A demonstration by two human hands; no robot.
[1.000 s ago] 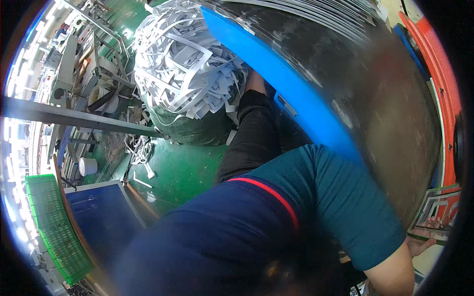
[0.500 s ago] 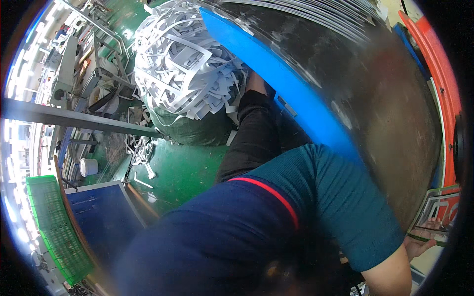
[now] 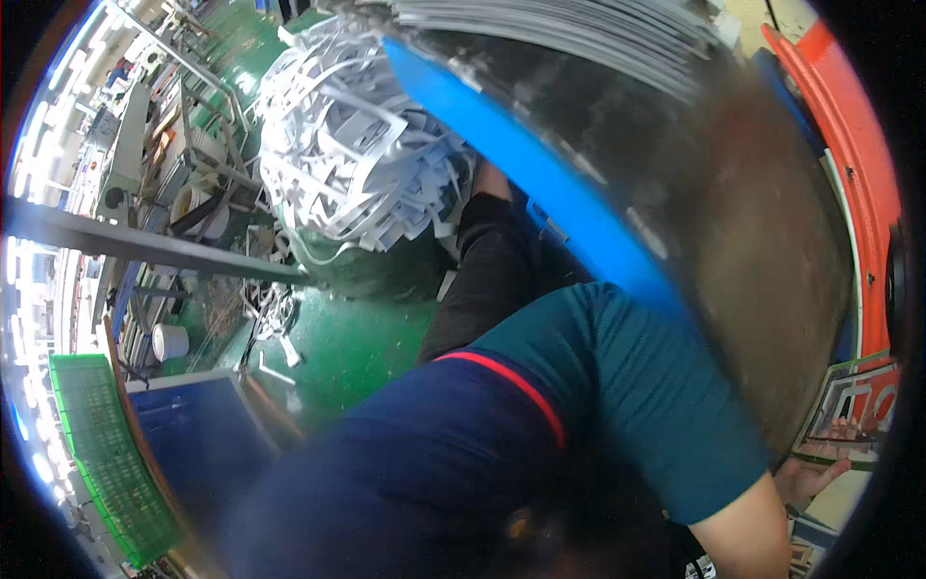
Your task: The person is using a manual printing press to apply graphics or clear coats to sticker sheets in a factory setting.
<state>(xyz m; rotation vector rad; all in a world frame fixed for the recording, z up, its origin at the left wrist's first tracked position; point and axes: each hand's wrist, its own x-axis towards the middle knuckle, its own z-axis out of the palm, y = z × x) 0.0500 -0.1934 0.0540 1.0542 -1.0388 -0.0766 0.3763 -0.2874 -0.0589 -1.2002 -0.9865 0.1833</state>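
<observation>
My left arm, in a navy and teal sleeve with a red stripe (image 3: 516, 381), bends at the elbow and reaches to the lower right rim. There my left hand (image 3: 805, 480) is at the lower edge of a clear flat panel (image 3: 831, 410) with a green border. Its thumb points right along that edge, and fingers show at or through the panel. The hand looks closed on it. My right hand is out of view. Beside the arm lies a dark, scuffed worktop (image 3: 772, 280) with a wide blue edge (image 3: 521, 154).
White offcut strips (image 3: 357, 145) heap over a green sack (image 3: 386, 265) beyond the blue edge. Several thin sheets (image 3: 559, 29) lie stacked at the worktop's far end. An orange-red part (image 3: 854, 164) runs along the right. Leftward are a grey bar (image 3: 154, 243), green basket (image 3: 106, 454) and white bucket (image 3: 171, 343).
The whole view has shifted slightly, with some blur. My forearm, hand and the clear panel appear a little farther left; the hand stays at the panel's lower edge.
</observation>
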